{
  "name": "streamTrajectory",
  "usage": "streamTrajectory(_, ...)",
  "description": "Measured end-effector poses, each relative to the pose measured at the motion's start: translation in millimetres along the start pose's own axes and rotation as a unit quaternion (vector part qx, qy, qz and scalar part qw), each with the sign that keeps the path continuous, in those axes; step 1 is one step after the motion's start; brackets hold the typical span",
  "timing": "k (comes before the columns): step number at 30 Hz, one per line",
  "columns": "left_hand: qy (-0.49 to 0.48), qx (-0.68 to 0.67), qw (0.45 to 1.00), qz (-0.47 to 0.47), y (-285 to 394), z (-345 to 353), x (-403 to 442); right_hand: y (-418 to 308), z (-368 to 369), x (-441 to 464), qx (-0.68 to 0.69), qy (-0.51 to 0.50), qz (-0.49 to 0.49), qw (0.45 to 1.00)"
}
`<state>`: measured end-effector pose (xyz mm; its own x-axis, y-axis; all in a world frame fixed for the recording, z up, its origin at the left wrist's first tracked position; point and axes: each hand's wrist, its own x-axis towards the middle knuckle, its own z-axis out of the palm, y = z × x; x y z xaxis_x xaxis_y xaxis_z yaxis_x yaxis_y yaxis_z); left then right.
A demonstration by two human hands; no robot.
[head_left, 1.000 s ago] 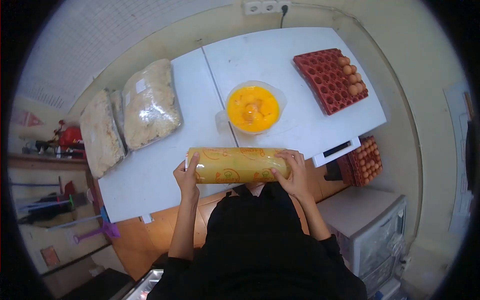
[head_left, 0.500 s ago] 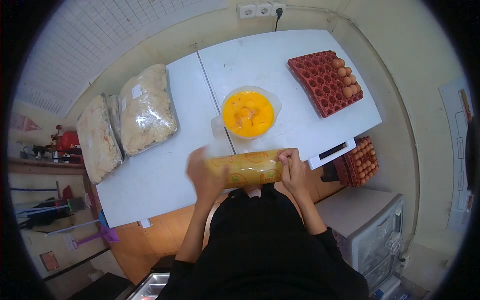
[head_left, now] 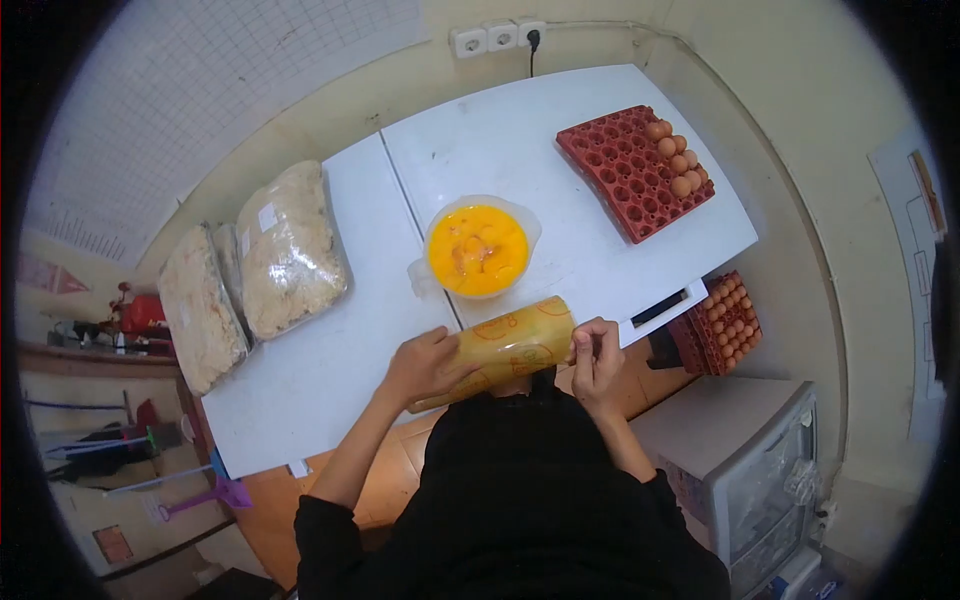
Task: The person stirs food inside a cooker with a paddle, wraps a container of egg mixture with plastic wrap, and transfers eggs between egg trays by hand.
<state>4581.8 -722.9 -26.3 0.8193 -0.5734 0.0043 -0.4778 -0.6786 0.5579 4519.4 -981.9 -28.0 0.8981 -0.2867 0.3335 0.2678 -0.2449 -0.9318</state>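
A thick yellowish roll of cling film (head_left: 510, 345) with red print is held in front of my body, just over the near edge of the white surface. My left hand (head_left: 425, 365) grips its left part, fingers lying along the roll. At the other end my right hand (head_left: 597, 362) is closed, with thumb and fingertips pinched at the roll's edge; whether loose film is between them I cannot make out. Just beyond the roll stands a clear plastic jug (head_left: 535, 228), full of cracked eggs (head_left: 478, 250) with orange yolks.
A red egg tray (head_left: 620, 175) holds several brown eggs (head_left: 680, 160) at the far right. Clear bags of pale crumbly stuff (head_left: 290, 255) lie at left. Below right, stacked trays of eggs (head_left: 728, 320) stand beside a grey cabinet (head_left: 715, 425). Sockets (head_left: 500, 38) line the wall.
My left hand, blurred before, now lies on the roll. The roll has tilted, its left end lower and its right end higher. The camera view has shifted slightly.
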Motion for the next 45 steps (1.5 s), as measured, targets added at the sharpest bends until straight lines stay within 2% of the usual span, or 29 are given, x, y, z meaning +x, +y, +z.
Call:
streamTrajectory(1, -0.025, 0.040, 0.998, 0.049, -8.1, -7.9, -1.4, 0.1, -1.9, -1.6, -0.009, 0.011, 0.009, 1.000)
streamTrajectory(2, -0.027, 0.042, 0.997, 0.052, -23.9, -11.3, -4.9, 0.1, -2.6, -2.4, -0.017, 0.021, 0.019, 0.999)
streamTrajectory(4, -0.009, -0.138, 0.988, 0.072, -50.4, -12.3, -12.5, -2.1, -2.9, -1.0, -0.013, 0.016, 0.024, 1.000)
streamTrajectory(6, -0.001, -0.162, 0.985, 0.058, -48.9, -6.8, -19.1, -1.8, -2.8, 3.6, -0.008, 0.014, 0.028, 0.999)
streamTrajectory(8, -0.040, -0.121, 0.990, -0.061, -46.4, 1.0, -20.2, 0.9, -7.6, 11.0, -0.049, -0.014, 0.059, 0.997)
streamTrajectory(9, -0.017, -0.076, 0.996, -0.052, -38.5, 1.3, -18.5, 6.0, -11.3, 14.8, -0.049, -0.011, 0.058, 0.997)
streamTrajectory(10, -0.017, -0.075, 0.996, -0.051, -33.7, -2.7, -16.2, 15.0, -14.6, 18.2, -0.072, -0.032, 0.101, 0.992)
streamTrajectory(12, -0.103, -0.011, 0.988, -0.113, -22.1, -17.4, -16.4, 27.6, -13.5, 24.0, -0.094, -0.054, 0.142, 0.984)
streamTrajectory(13, -0.103, -0.012, 0.988, -0.116, -19.2, -25.8, -19.2, 32.2, -11.6, 24.4, -0.114, -0.055, 0.126, 0.984)
streamTrajectory(15, -0.099, 0.064, 0.993, -0.016, -20.5, -39.1, -29.6, 35.6, -8.5, 23.7, -0.134, -0.066, 0.114, 0.982)
streamTrajectory(16, -0.099, 0.061, 0.993, -0.022, -24.5, -39.7, -34.4, 36.4, -6.0, 24.1, -0.142, -0.056, 0.113, 0.982)
streamTrajectory(18, -0.004, -0.049, 0.996, 0.080, -32.2, -37.5, -40.0, 33.1, -3.1, 23.7, -0.149, -0.051, 0.109, 0.981)
streamTrajectory(20, 0.034, -0.101, 0.992, 0.070, -24.1, -29.2, -51.9, 17.5, -4.8, 21.7, -0.096, -0.036, 0.150, 0.983)
streamTrajectory(21, -0.013, -0.207, 0.976, -0.067, -9.3, -33.0, -55.3, 8.3, -6.8, 22.1, -0.095, -0.039, 0.149, 0.984)
streamTrajectory(22, -0.059, -0.309, 0.927, -0.202, -0.7, -35.0, -59.2, -2.5, -10.4, 22.9, -0.101, -0.047, 0.155, 0.982)
streamTrajectory(24, -0.056, -0.354, 0.908, -0.218, -1.3, -38.9, -64.6, -24.1, -15.4, 29.7, -0.109, -0.058, 0.158, 0.980)
streamTrajectory(26, -0.107, -0.504, 0.833, -0.201, 1.8, -53.2, -67.5, -45.8, -19.2, 37.6, -0.113, -0.046, 0.159, 0.980)
streamTrajectory(28, -0.107, -0.521, 0.828, -0.179, 13.9, -73.3, -64.6, -63.6, -24.2, 48.2, -0.090, -0.042, 0.138, 0.985)
streamTrajectory(30, -0.108, -0.536, 0.823, -0.154, 25.0, -99.6, -57.7, -83.2, -31.7, 60.0, -0.001, -0.036, 0.108, 0.993)
streamTrajectory(32, -0.089, -0.476, 0.871, -0.084, 31.7, -128.5, -50.7, -107.7, -33.7, 75.5, 0.014, -0.031, 0.062, 0.997)
streamTrajectory(33, -0.085, -0.477, 0.871, -0.083, 34.6, -139.4, -46.4, -122.2, -34.2, 84.1, 0.032, -0.022, 0.019, 0.999)
streamTrajectory(35, -0.019, -0.448, 0.893, 0.037, 40.3, -159.9, -36.6, -149.2, -33.8, 102.9, 0.038, -0.002, -0.047, 0.998)
streamTrajectory(36, 0.025, -0.404, 0.912, 0.066, 44.0, -172.6, -30.2, -161.6, -32.8, 113.1, 0.047, 0.006, -0.072, 0.996)
streamTrajectory(37, 0.068, -0.359, 0.926, 0.093, 46.7, -186.3, -22.6, -166.9, -29.9, 128.8, 0.037, 0.033, -0.145, 0.988)
streamTrajectory(39, 0.199, -0.120, 0.964, 0.127, 57.3, -207.8, 8.3, -175.5, -18.7, 162.7, 0.028, 0.092, -0.178, 0.979)
streamTrajectory(40, 0.262, -0.050, 0.957, 0.110, 53.7, -214.0, 27.5, -166.5, -10.3, 188.5, -0.010, 0.108, -0.228, 0.968)
streamTrajectory(41, 0.297, -0.054, 0.950, 0.079, 51.0, -218.6, 49.2, -153.3, -0.4, 214.9, -0.048, 0.123, -0.277, 0.952)
streamTrajectory(43, 0.359, -0.028, 0.928, 0.097, 20.4, -213.2, 99.2, -142.3, 28.9, 250.7, -0.210, 0.117, -0.255, 0.936)
streamTrajectory(45, 0.426, -0.052, 0.900, 0.073, -9.8, -191.4, 141.7, -102.8, 51.9, 289.5, -0.176, -0.028, -0.165, 0.970)
